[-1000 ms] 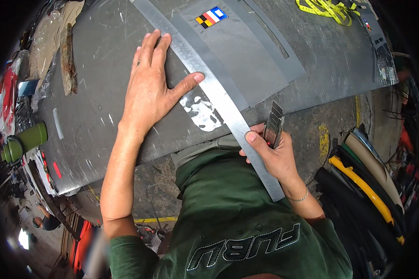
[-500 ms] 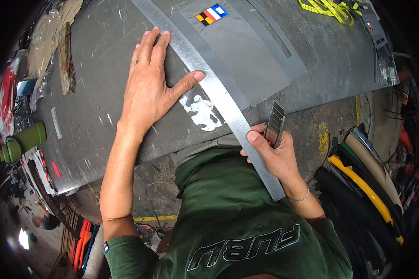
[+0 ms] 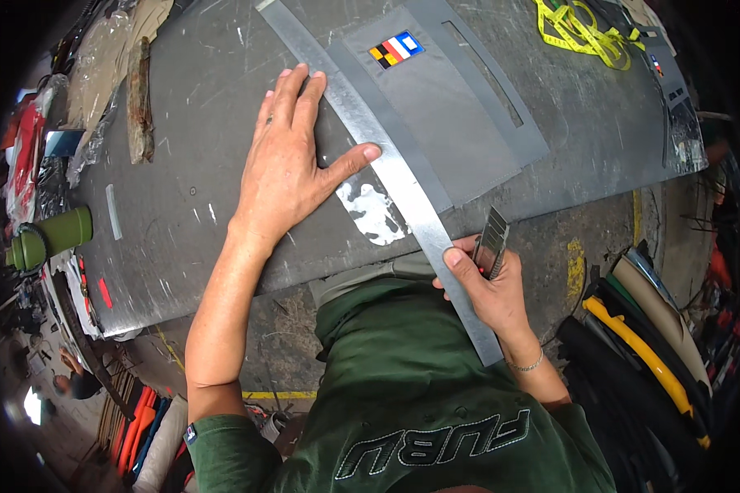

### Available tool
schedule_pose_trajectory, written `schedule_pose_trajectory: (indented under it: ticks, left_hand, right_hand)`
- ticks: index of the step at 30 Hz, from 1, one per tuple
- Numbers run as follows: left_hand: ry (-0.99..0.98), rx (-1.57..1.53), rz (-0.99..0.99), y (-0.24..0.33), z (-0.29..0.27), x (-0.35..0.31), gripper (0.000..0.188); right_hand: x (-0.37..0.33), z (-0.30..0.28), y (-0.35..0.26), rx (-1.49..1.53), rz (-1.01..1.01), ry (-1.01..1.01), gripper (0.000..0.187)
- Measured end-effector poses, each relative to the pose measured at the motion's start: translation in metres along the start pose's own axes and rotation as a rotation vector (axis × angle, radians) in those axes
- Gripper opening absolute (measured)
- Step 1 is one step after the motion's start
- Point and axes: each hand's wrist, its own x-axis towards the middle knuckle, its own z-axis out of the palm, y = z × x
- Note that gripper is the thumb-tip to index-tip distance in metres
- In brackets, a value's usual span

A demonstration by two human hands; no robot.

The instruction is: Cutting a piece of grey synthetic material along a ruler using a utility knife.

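A long steel ruler [image 3: 390,168] lies along the left edge of a grey fabric panel [image 3: 460,123], its near end sticking out past the table edge. My left hand [image 3: 284,168] rests spread on the table, fingertips and thumb pressing the ruler's left side. In my right hand [image 3: 497,287] is a snap-off utility knife [image 3: 491,241], its segmented blade pointing up and away. The same hand pinches the ruler near its close end, thumb on top. The panel bears a colourful flag patch [image 3: 396,49] and a narrow slot [image 3: 485,78].
The dark table [image 3: 189,238] carries a white smear [image 3: 374,215], a yellow tape measure [image 3: 584,33], another grey piece [image 3: 674,99], a brown stick-like piece [image 3: 140,103] and a green bottle [image 3: 53,238]. Fabric rolls [image 3: 641,345] stand at the right. A person [image 3: 74,378] is at the far left.
The view has shifted, so table, ruler and panel sit a little further right and lower. Both hands keep their hold on the ruler; the knife stays in my right hand.
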Motion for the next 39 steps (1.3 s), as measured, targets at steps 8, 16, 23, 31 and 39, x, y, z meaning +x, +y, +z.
schedule_pose_trajectory:
  ticks: [8, 16, 23, 31, 39]
  left_hand:
    - [0.002, -0.012, -0.008, 0.001, -0.001, 0.0, 0.097]
    - [0.01, -0.018, -0.001, -0.001, -0.001, 0.001, 0.099]
    - [0.015, -0.006, -0.017, 0.001, 0.001, 0.0, 0.099]
    - [-0.076, 0.044, -0.046, 0.005, -0.015, 0.006, 0.099]
    - [-0.208, 0.085, -0.027, 0.011, -0.028, 0.026, 0.098]
  right_hand:
    - [0.0, 0.001, 0.002, 0.026, 0.017, 0.015, 0.03]
    - [0.0, 0.001, 0.002, 0.026, 0.0, 0.012, 0.03]
    - [0.001, 0.001, 0.0, 0.005, -0.004, 0.012, 0.03]
    - [0.006, -0.002, 0.002, -0.032, -0.023, -0.04, 0.031]
    - [0.009, -0.004, 0.003, 0.03, -0.036, -0.095, 0.035]
